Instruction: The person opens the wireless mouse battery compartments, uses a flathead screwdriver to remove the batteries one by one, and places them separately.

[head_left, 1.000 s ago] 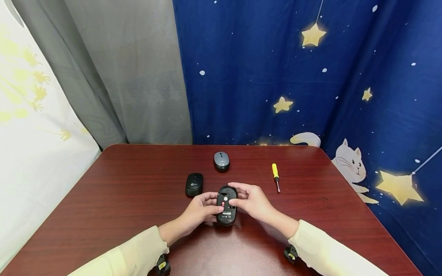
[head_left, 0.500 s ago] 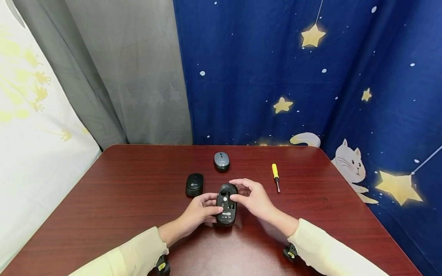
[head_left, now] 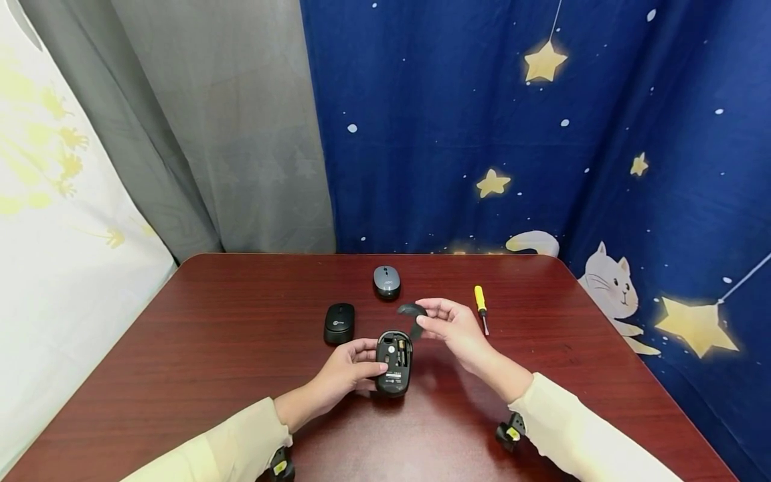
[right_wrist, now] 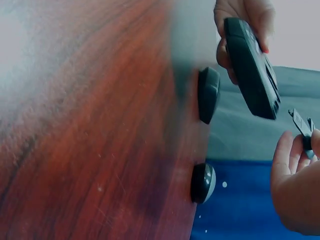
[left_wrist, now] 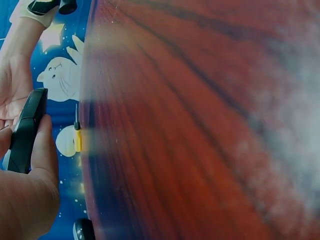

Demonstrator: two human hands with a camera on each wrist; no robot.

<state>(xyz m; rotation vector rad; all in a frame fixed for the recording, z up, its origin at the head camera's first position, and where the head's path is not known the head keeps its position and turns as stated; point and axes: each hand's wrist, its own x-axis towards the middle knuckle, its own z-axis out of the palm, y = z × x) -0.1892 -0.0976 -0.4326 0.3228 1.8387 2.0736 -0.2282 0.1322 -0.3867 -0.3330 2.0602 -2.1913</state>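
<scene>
A black computer mouse point(head_left: 393, 385), underside up, is gripped along its left side by my left hand point(head_left: 343, 371), thumb on its base. Its battery compartment lies exposed, and a gold-ended battery point(head_left: 401, 345) shows inside. Just above and right of the mouse, my right hand point(head_left: 456, 331) pinches a thin, curved black battery cover point(head_left: 412, 310) between thumb and fingers. The right wrist view shows the cover point(right_wrist: 300, 122) apart from the mouse point(right_wrist: 248, 70). Both are held above the table. From the left wrist, the mouse point(left_wrist: 27, 132) appears edge-on.
A second black mouse point(head_left: 340, 323) sits on the table point(head_left: 241, 321) beyond my left hand. Farther back is a grey-and-black mouse point(head_left: 387, 281). To the right lies a yellow-handled screwdriver point(head_left: 480, 308). Curtains point(head_left: 434, 134) hang behind the table's far edge.
My right hand has lifted the battery cover off the mouse and moved it up and to the right, uncovering the compartment. My left hand has kept its grip almost in place.
</scene>
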